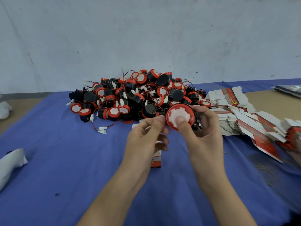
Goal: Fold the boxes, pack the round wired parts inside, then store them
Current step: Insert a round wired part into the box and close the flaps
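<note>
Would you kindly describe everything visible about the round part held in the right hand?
The round wired part has a red rim, whitish scalloped centre and dark plastic-looking body. It faces the camera, raised above the blue cloth before the pile. The right hand grips it, thumb on the centre; fingers of the left hand reach its left rim.

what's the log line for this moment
right hand: holds round wired part, thumb on white face | left hand: fingertips at its rim, grip unclear | box: on blue cloth below left hand
</note>
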A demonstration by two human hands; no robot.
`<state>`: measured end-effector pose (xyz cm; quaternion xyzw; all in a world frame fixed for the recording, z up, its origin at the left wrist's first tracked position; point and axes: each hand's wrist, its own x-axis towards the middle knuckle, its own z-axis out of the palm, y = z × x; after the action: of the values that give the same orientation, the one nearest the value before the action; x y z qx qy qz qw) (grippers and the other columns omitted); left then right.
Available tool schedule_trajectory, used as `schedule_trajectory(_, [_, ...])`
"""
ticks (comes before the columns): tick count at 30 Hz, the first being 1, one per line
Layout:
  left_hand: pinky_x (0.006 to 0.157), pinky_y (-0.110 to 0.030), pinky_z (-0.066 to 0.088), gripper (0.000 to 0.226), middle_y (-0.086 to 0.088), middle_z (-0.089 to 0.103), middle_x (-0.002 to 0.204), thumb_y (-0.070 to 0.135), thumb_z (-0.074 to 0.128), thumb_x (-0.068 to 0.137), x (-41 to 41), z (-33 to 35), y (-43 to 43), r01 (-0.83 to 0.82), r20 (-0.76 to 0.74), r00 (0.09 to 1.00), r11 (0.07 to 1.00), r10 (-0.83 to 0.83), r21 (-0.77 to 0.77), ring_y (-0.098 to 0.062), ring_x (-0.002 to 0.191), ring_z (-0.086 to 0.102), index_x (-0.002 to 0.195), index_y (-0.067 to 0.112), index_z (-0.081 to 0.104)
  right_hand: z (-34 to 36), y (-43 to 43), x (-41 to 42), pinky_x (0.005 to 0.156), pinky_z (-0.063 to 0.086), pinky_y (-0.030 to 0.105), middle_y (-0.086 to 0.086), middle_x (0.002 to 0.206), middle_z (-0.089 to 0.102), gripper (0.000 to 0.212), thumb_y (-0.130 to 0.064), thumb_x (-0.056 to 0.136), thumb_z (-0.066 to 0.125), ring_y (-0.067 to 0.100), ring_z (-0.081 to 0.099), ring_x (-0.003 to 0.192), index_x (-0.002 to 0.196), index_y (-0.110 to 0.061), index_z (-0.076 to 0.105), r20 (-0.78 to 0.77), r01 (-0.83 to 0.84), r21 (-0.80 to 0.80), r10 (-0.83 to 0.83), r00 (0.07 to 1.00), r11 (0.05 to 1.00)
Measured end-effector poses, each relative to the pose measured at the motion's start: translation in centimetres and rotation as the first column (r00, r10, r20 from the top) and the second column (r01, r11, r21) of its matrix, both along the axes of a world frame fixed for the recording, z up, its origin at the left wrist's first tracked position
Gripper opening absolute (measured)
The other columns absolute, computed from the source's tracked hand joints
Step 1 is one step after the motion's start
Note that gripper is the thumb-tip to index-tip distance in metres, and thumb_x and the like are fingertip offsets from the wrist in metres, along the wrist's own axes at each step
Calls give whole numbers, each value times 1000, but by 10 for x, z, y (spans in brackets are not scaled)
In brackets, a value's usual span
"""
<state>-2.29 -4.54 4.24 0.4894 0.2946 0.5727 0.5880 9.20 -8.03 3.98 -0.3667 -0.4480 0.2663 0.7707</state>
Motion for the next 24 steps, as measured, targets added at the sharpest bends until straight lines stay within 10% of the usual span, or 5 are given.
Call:
schedule_trajectory(7, [65, -27, 58, 13, 12, 70, 97, 35, 51, 103, 24, -19, -25, -160, -206, 953, 944, 224, 289, -7, 85, 68, 111, 32, 61, -16, 7, -9, 87, 58, 32, -12, 118, 70, 50, -43, 72, 77, 11, 70, 109, 117, -30, 60, -240, -15, -85, -6, 971, 996])
schedule_trajectory(13, [82, -30, 59, 30, 12, 72, 106, 53, 54, 92, 27, -20, -33, -139, -138, 976, 970, 169, 201, -6, 100, 69, 114, 33, 58, -14, 8, -18, 65, 55, 14, -16, 113, 70, 41, -42, 82, 70, 1, 70, 101, 118, -30, 56, -203, 26, -35, -33, 979, 999])
schedule_trajectory(24, [64, -19, 57, 17, 12, 77, 87, 42, 65, 93, -9, -19, -7, -220, -84, 972, 975, 218, -25, -8, 80, 74, 105, 31, 63, -22, 15, -1, 111, 38, 26, -25, 137, 58, 60, -68, 89, 33, -4, 50, 131, 142, -44, 43, 110, -48, -229, 75, 991, 972])
